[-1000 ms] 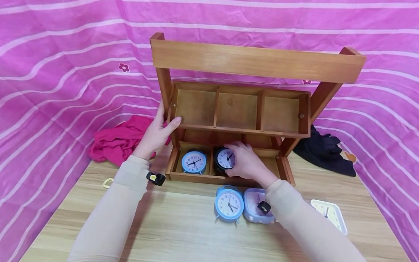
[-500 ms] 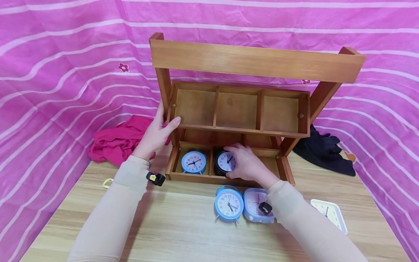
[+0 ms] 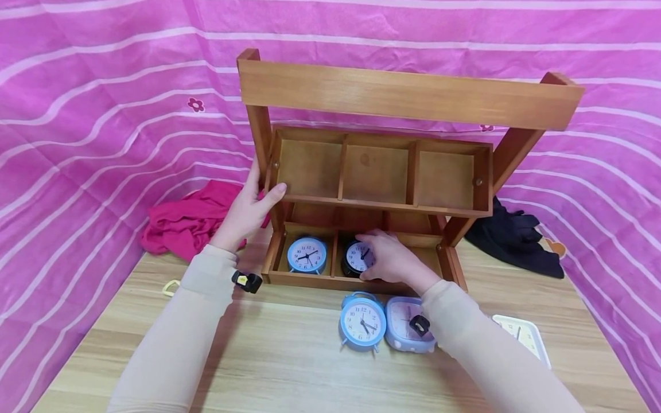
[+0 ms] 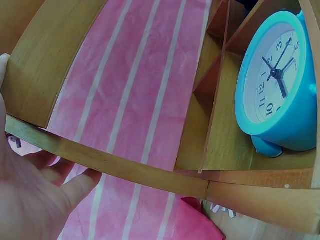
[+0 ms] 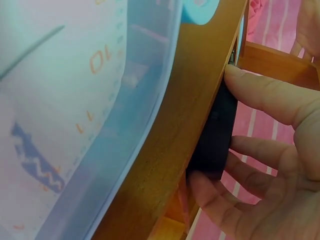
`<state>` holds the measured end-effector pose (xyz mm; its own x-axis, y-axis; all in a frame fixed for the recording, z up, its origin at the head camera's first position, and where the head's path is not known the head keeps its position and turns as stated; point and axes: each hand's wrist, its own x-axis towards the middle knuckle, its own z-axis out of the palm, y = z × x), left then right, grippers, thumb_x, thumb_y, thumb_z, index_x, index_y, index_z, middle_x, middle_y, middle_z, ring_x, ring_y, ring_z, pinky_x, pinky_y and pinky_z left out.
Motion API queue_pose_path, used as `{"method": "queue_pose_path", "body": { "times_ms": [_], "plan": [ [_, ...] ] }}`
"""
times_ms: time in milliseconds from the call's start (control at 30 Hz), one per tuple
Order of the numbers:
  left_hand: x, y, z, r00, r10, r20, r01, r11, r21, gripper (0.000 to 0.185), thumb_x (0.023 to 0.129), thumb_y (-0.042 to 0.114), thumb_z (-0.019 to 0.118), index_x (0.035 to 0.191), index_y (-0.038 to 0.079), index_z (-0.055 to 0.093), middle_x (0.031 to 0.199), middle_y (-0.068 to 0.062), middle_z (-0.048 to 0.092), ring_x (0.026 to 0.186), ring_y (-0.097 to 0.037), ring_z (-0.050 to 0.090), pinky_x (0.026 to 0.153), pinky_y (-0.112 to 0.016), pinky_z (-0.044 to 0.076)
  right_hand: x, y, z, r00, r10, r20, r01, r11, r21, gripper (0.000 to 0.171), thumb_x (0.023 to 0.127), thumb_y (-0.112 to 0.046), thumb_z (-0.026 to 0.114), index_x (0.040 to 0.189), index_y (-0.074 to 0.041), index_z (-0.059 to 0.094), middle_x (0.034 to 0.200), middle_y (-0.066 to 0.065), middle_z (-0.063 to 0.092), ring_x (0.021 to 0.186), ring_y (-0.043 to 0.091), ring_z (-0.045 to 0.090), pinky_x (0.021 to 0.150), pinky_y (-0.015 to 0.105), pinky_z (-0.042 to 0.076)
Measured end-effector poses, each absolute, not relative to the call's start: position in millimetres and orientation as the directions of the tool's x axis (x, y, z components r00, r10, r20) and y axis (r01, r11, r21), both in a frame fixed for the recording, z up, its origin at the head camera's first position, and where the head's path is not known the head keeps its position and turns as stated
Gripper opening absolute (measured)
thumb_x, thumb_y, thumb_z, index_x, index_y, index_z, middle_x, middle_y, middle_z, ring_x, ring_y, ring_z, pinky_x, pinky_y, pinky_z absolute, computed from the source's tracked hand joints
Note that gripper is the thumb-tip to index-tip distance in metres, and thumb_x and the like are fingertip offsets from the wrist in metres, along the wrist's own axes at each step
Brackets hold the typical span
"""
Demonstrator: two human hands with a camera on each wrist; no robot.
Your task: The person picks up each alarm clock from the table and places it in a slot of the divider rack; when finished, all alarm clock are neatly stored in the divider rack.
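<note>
While nothing on the near edge of the desk (image 3: 289, 367) is being touched, there's a round blue clock (image 3: 362, 322) and a lilac square clock (image 3: 408, 332) sitting side by side at about 6 o'clock from the rack, plus a cream square clock (image 3: 523, 335) off toward 4 o'clock.

Next back, the right hand (image 3: 393, 259) is wrapped around the black clock (image 3: 356, 257), fingers curled over its right edge and top. That clock sits in the middle compartment of the wooden rack's (image 3: 408, 97) bottom tier, face pointing at us. The hand sits at 3 o'clock of it, basically on it, so this hand is way closer than the other. Another blue clock (image 3: 307, 255) stands in the compartment at 9 o'clock.

The left hand (image 3: 247, 211) grips the rack's left upright, thumb against the upper tier's front corner.

Further back: pink cloth (image 3: 188, 221) at 9 o'clock, dark cloth (image 3: 516, 238) at 3 o'clock, striped pink sheet (image 3: 103, 103) behind everything.
</note>
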<state>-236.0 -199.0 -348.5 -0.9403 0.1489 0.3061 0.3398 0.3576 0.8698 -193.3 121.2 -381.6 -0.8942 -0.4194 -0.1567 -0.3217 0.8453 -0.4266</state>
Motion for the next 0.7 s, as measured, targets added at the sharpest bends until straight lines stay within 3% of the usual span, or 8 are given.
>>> {"method": "queue_pose_path", "body": {
  "times_ms": [400, 700],
  "plan": [
    [-223.1, -191.9, -333.3, -0.943, 0.145, 0.3, 0.332, 0.339, 0.88, 0.087, 0.105, 0.027, 0.063, 0.169, 0.035, 0.003, 0.173, -0.008, 0.019, 0.156, -0.034, 0.026, 0.123, -0.062, 0.025, -200.0, 119.1, -376.9, -0.873, -0.439, -0.211, -0.317, 0.841, -0.438, 0.081, 0.079, -0.014, 0.092, 0.15, -0.003, 0.055, 0.151, 0.018, 0.053, 0.14, 0.038, 0.049, 0.118, 0.052, 0.04],
    [-215.9, -188.9, -325.1, -0.942, 0.15, 0.299, 0.333, 0.334, 0.882, 0.087, 0.105, 0.025, 0.063, 0.169, 0.034, 0.005, 0.172, -0.01, 0.022, 0.155, -0.034, 0.028, 0.123, -0.061, 0.027, -204.4, 118.0, -382.2, -0.892, -0.385, -0.238, -0.261, 0.867, -0.424, 0.072, 0.082, -0.016, 0.09, 0.146, -0.003, 0.059, 0.148, 0.02, 0.055, 0.135, 0.038, 0.052, 0.115, 0.051, 0.043]
  ]
}}
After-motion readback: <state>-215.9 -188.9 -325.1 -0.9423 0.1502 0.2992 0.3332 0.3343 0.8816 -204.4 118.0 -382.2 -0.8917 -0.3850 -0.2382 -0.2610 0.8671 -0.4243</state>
